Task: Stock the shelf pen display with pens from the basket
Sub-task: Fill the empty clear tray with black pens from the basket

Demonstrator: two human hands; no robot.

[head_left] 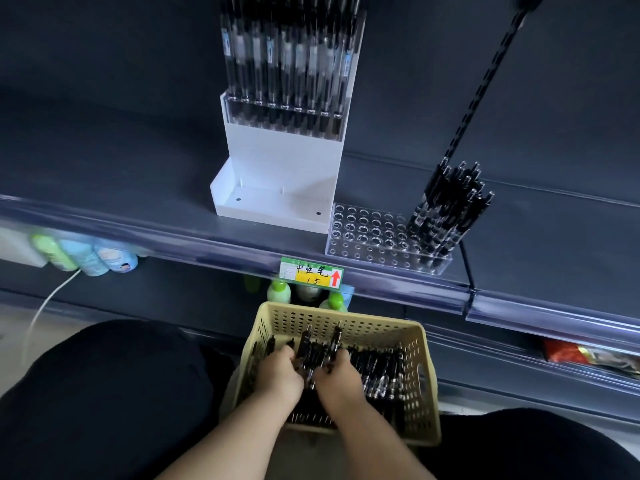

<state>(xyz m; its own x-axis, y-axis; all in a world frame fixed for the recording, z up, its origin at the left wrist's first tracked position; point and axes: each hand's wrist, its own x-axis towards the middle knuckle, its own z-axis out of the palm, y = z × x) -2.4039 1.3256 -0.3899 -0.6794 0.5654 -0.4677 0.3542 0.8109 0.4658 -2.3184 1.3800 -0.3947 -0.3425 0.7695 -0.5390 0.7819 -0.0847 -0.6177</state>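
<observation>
Both hands down in the tan perforated basket (420, 393), which sits low between the person's dark-clothed knees (104, 393), in front of the shelf. Left hand (278, 370) and right hand (337, 374) sit side by side, fingers curled in around a bundle of black pens (318, 348) from either side, so both are closed on it. Bundle is tilted, with its ends pointing up and away toward the shelf. Can't tell how many pens are in it. Loose pens (377, 368) cover the basket floor, mostly to the right of the hands. On the shelf above, a clear acrylic hole rack (367, 233) sits at the front edge. Only its right end is filled, with a cluster of standing black pens (446, 209) leaning right. Just beside it on the left is a white display stand (280, 157), touching or nearly touching the rack. The stand's upper tier holds a row of upright pens (287, 53) and it has a shallow tray (242, 199) at the front. A green and yellow price tag (311, 273) with a red arrow is clipped on the clear shelf-edge strip (138, 230), straight above the basket. The lower shelf has green-capped bottles (278, 292) behind the basket, pastel bottles (86, 254) lying far left, and a red packet (561, 351) far right. A white cable (45, 306) hangs at left.
</observation>
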